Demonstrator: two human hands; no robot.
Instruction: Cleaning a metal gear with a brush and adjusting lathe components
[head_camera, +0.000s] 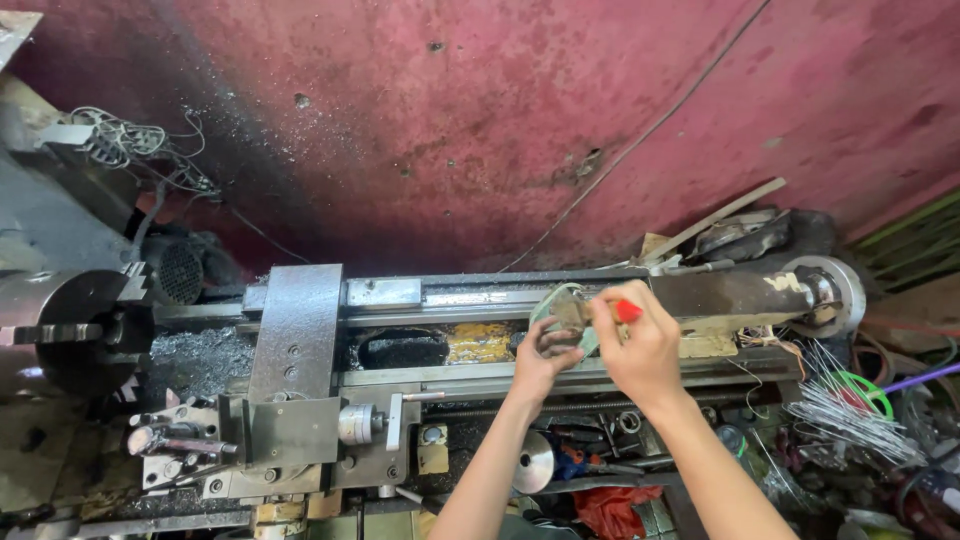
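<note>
Both my arms reach out over the bed of a metal lathe (470, 300). My left hand (540, 358) holds a small pale green and brownish part (564, 308) from below. My right hand (638, 345) grips a red-handled tool (628, 311) whose tip meets that part. The tip itself is hidden behind my fingers. The lathe's tailstock (740, 295) lies just right of my hands.
The lathe carriage (296, 350) and tool post (170, 440) sit at centre left, the chuck (80, 330) at far left. A motor (180, 270) and tangled wires are behind it. A bundle of wire rods (840, 405), a red rag (612, 505) and clutter lie at right. A red wall rises behind.
</note>
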